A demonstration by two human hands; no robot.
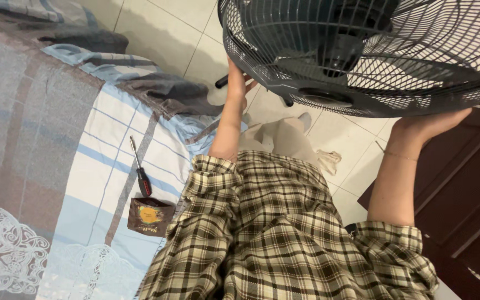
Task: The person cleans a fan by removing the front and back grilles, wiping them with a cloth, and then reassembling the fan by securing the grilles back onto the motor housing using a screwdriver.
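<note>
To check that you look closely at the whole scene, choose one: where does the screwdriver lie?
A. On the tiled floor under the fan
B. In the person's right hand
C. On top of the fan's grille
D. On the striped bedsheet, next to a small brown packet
D: the screwdriver lies on the striped bedsheet just above the small brown packet, while both hands grip the fan.

Bed (56, 139): striped blue and grey sheet
On bed: screwdriver (140, 166), small brown packet (150, 216), crumpled grey blanket (156, 86)
Floor (162, 33): pale tiles
</note>
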